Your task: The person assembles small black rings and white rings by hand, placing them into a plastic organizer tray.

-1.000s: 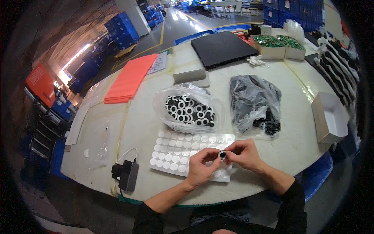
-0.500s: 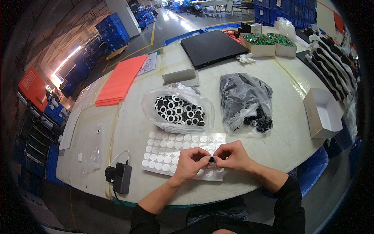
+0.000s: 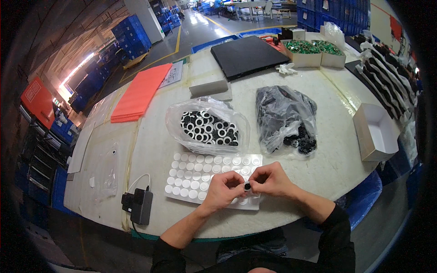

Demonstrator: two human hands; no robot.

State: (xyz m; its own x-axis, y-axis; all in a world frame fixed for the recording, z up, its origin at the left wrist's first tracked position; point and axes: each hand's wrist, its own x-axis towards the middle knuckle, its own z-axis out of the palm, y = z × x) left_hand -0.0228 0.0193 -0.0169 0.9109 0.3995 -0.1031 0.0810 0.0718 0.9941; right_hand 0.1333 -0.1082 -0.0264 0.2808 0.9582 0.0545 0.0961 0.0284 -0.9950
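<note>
Between the fingertips of my left hand [image 3: 225, 189] and my right hand [image 3: 271, 179] is a small round black piece with a pale rim [image 3: 247, 186]. Both hands pinch it from opposite sides, just above a white sheet [image 3: 182, 180] covered in rows of round white discs. My hands hide the sheet's right middle part. Beyond the sheet, an opened clear plastic bag [image 3: 207, 129] holds many black-and-white rings. To its right lies another clear bag [image 3: 284, 118] with small black parts spilling at its mouth.
A black power adapter [image 3: 142, 207] with a cable lies left of the sheet. An open white box [image 3: 375, 133] stands at right. Farther back are orange sheets [image 3: 140, 93], a flat black panel [image 3: 249, 55] and boxes of green circuit boards [image 3: 302, 57].
The hands keep their pinch on the small round piece with hardly any movement. The whole view has shifted very slightly.
</note>
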